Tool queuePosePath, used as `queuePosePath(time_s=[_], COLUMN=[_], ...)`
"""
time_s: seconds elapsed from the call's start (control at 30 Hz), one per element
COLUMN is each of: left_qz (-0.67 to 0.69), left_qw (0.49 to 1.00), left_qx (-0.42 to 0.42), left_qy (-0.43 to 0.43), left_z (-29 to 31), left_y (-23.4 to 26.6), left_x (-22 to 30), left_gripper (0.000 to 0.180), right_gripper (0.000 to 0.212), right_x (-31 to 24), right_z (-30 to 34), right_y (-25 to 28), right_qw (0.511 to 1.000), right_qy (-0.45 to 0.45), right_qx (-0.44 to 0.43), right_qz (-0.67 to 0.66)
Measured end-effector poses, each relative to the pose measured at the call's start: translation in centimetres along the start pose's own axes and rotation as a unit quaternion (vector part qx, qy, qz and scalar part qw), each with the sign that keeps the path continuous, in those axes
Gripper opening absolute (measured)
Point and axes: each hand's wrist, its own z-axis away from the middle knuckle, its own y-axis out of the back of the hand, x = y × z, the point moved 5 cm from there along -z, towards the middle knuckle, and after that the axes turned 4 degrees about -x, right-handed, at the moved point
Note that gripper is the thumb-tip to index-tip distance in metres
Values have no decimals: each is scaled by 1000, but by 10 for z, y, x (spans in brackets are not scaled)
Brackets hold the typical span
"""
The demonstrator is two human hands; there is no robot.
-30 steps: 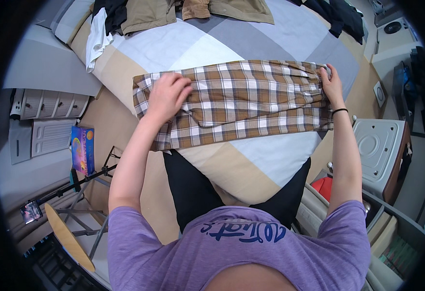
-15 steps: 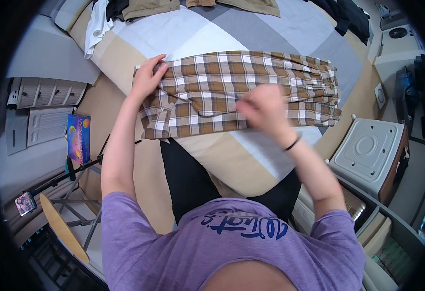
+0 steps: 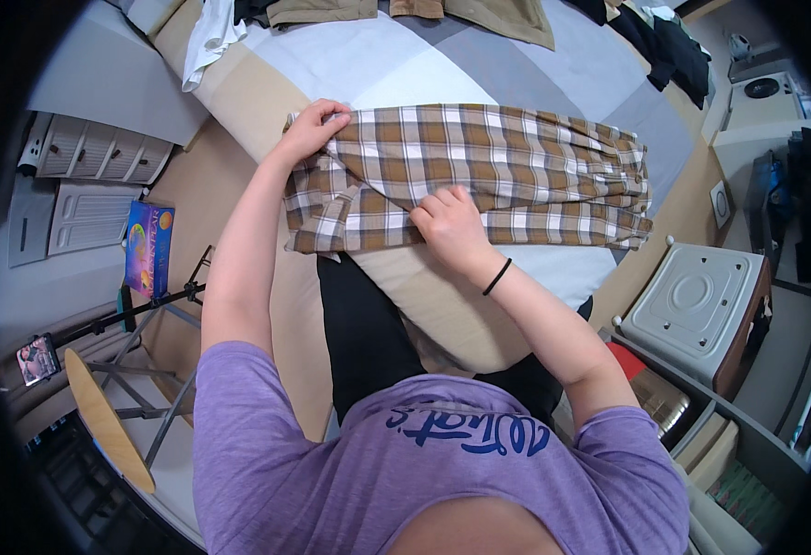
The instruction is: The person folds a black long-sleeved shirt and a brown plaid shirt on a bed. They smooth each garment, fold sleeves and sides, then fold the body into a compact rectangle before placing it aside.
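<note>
A brown, beige and white plaid shirt [image 3: 516, 166] lies folded into a long strip across the bed in front of me, with its gathered end to the right. At its far left corner, my left hand [image 3: 316, 129] has fingers and thumb drawn together on the cloth. My right hand [image 3: 450, 227] rests near the middle of the shirt's near edge. Its fingers are curled in on the fabric, and the pinched part is hidden beneath them. A dark band circles my right wrist. Slanting creases run through the cloth between my two hands.
The bed [image 3: 405, 69] has a grey, white and beige patchwork cover. More clothes, brown [image 3: 507, 20], white [image 3: 211, 42] and black [image 3: 678, 65], lie along its far side. A pale lidded box [image 3: 697, 287] stands at right; a small folding table [image 3: 110, 421] and a tripod-held phone [image 3: 37, 359] are at left.
My right hand has moved left and toward me along the shirt, its fingers curling on the cloth. My left hand keeps to the far left corner, its fingers now closer together.
</note>
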Motion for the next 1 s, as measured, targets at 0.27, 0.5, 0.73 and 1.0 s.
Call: queuePosePath(time_s=[0.27,0.5,0.73,1.0], left_qz=[-262,-333,-180,103], left_qw=[957,941,980,961], left_qx=[115,-16,80,122], left_qy=[-40,-49,-41,227], left_z=[61,102,105,57], left_y=[11,-39,-25,58], left_x=[50,47,24,-44], left_gripper=[65,49,45,24], right_gripper=[27,57,57,56], right_x=[43,125,130,130], right_z=[1,7,15,15], right_y=[50,15,8,7], right_qw=[996,960,973,972], right_qy=[-41,-176,-139,-148], right_qx=[65,-129,-52,-56], right_qz=[-43,174,174,173])
